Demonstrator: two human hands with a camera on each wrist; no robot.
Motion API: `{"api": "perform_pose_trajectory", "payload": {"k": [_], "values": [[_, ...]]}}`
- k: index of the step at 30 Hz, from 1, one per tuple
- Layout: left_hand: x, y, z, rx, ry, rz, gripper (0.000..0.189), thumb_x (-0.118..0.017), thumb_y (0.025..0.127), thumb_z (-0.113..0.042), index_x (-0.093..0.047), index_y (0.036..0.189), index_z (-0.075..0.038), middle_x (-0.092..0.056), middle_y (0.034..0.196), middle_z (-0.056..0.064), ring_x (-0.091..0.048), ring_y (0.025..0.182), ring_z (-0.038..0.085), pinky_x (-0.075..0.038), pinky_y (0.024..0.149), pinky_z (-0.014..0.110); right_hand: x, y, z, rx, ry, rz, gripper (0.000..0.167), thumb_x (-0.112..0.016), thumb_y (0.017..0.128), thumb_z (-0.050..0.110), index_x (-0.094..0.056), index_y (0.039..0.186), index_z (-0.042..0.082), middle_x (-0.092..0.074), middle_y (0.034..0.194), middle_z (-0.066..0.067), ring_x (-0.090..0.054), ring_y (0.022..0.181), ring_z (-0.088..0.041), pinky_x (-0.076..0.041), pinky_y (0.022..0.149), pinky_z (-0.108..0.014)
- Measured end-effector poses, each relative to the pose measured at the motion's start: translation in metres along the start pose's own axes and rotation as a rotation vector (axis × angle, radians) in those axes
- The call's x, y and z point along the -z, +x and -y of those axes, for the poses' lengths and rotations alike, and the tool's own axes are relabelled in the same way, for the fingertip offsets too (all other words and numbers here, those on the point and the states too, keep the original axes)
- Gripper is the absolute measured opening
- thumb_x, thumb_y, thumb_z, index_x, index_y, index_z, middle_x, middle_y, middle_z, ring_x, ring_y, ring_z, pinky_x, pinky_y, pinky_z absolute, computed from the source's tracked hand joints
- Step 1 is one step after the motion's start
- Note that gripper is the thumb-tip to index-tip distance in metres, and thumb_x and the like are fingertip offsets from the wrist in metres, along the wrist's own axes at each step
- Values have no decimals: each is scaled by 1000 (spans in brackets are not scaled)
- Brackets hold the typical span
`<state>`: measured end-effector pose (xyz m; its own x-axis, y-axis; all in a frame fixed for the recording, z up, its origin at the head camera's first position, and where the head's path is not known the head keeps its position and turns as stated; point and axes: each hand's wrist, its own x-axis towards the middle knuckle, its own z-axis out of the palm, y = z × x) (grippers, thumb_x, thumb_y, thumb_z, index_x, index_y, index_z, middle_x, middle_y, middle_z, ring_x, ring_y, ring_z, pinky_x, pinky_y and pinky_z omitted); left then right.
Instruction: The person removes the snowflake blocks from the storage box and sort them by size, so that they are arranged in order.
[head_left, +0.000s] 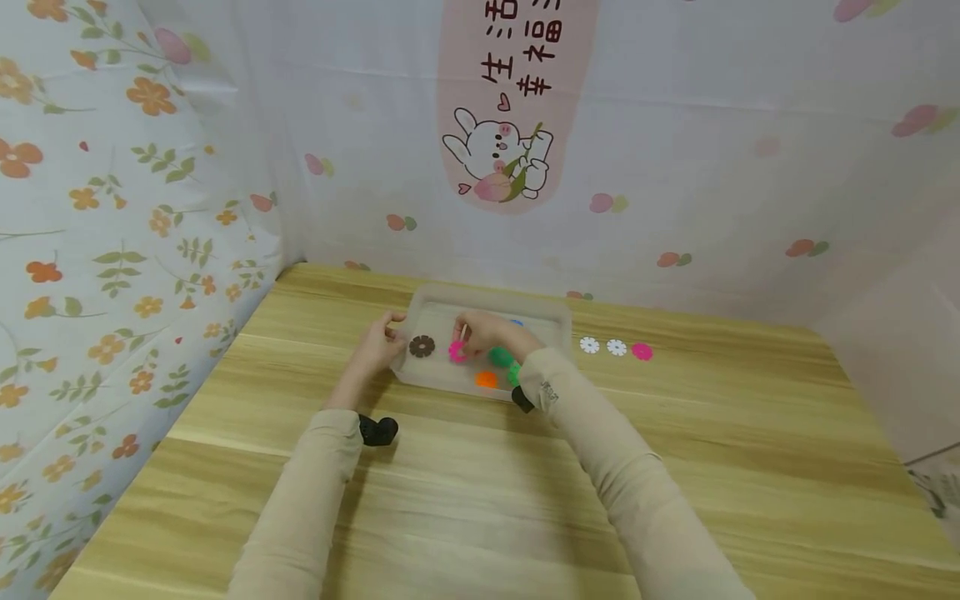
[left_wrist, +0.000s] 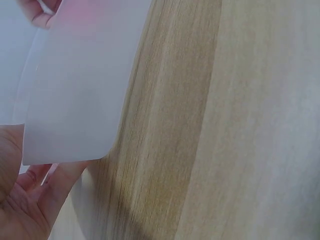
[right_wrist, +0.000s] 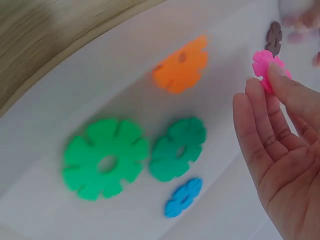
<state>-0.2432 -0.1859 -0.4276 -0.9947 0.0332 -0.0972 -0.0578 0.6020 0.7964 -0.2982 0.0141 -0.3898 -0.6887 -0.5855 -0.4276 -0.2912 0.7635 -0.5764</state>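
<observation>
In the head view my right hand (head_left: 480,332) is over a translucent white tray (head_left: 495,295). Thumb and fingertips pinch a pink notched flower-shaped disc (right_wrist: 263,64), held up on edge in the right wrist view. My left hand (head_left: 377,346) grips the tray's left end, its thumb and fingers around the wall in the left wrist view. Inside the tray, a brown disc (head_left: 422,347) lies nearest the left hand. Toward the right are an orange disc (right_wrist: 181,67), a light green disc (right_wrist: 105,160), a darker green disc (right_wrist: 178,149) and a blue disc (right_wrist: 183,197).
Two white discs, the nearer one (head_left: 589,345) and another (head_left: 617,347), lie in a row with a deep pink disc (head_left: 642,352) on the wooden table (head_left: 465,500), right of the tray. A printed cloth (head_left: 360,108) hangs behind the table.
</observation>
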Motion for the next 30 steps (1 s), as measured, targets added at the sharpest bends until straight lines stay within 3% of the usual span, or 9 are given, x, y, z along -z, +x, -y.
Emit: {"api": "perform_pose_trajectory", "payload": {"k": [9, 13, 14, 18, 23, 25, 26, 30], "values": [[3, -1, 2, 17, 4, 13, 47, -49, 89, 0, -38, 134, -3, -48, 111, 24, -48, 97, 30, -42, 67, 25, 5, -11, -20, -28, 55, -12, 19, -55, 83, -4, -56, 102, -1, -55, 97, -12, -50, 68, -14, -50, 68, -27], [3, -2, 1, 24, 7, 17, 47, -49, 89, -1, -37, 135, -3, -48, 110, 23, -48, 94, 28, -42, 66, 25, 7, -11, -36, 17, 88, -6, 17, -57, 83, 0, -57, 100, 1, -58, 92, -12, -51, 63, -13, -48, 63, -27], [3, -2, 0, 25, 4, 19, 47, -49, 89, -1, -37, 135, -3, -48, 109, 23, -48, 93, 28, -41, 65, 25, 6, -2, -51, 60, 103, -5, 15, -60, 83, 3, -58, 97, 4, -59, 88, -10, -51, 61, -13, -47, 59, -26], [2, -2, -1, 25, 9, 22, 48, -49, 89, -2, -37, 135, -3, -49, 108, 23, -48, 89, 26, -41, 64, 23, 6, 22, -90, 67, 102, 7, 18, -68, 81, 14, -61, 97, 10, -61, 89, -6, -54, 64, -14, -48, 61, -27], [0, -2, -1, 31, 3, 26, 48, -48, 89, -2, -36, 136, -4, -49, 110, 23, -48, 88, 26, -41, 64, 23, 8, 35, -122, 39, 63, -9, 24, -68, 81, 22, -61, 102, 13, -57, 96, -6, -53, 71, -14, -48, 64, -28], [0, -1, -1, 34, 6, 29, 48, -48, 89, -3, -36, 136, -4, -48, 110, 24, -48, 89, 27, -41, 65, 24, 9, 37, -134, 66, 51, -29, 23, -67, 82, 23, -61, 101, 12, -58, 93, -7, -54, 68, -15, -47, 61, -27], [0, -1, -1, 34, 9, 28, 49, -48, 89, -3, -36, 136, -4, -49, 110, 24, -49, 90, 27, -42, 65, 24, 9, 47, -148, 85, 68, -36, 22, -68, 81, 25, -61, 98, 14, -57, 90, -6, -53, 66, -14, -47, 59, -27], [-1, 1, -1, 21, 18, 28, 48, -49, 89, -3, -36, 135, -3, -48, 109, 24, -48, 90, 28, -42, 65, 24, 13, 36, -153, 66, 87, -53, 22, -69, 80, 27, -62, 97, 15, -59, 91, -5, -56, 70, -15, -48, 62, -28]]}}
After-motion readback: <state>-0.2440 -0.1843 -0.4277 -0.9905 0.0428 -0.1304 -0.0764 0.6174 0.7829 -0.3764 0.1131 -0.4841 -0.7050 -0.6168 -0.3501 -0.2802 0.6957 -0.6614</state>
